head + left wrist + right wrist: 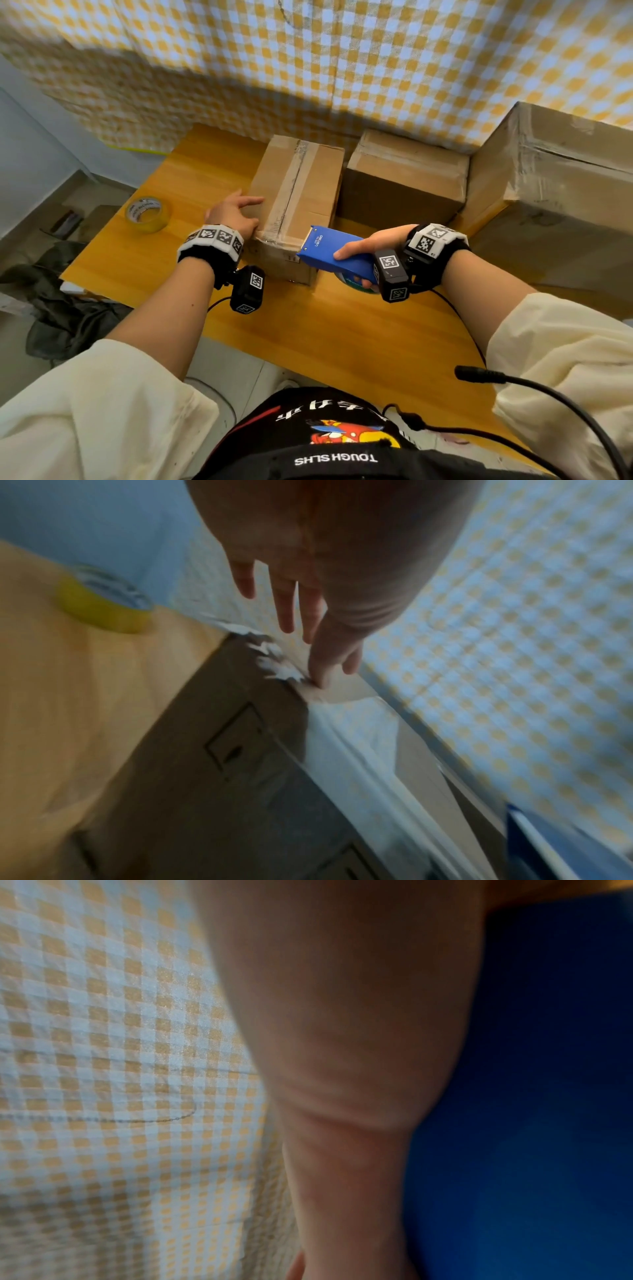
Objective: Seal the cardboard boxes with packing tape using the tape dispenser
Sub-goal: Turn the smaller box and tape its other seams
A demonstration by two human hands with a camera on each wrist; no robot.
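Cardboard box (pixel 294 192) at frame centre sits under my flat, open left hand (pixel 233 214), and I judge the blue dispenser (pixel 337 253) clutched in my right hand (pixel 383 243) could wrinkle tape (pixel 293 192) if pulled crookedly.

Three boxes are sitting on the table (pixel 164 246): one left (pixel 298 192), one middle (pixel 404 178), one far right (pixel 555 192). One tape roll (pixel 148 214) is lying left; one dispenser (pixel 337 255) is showing near.
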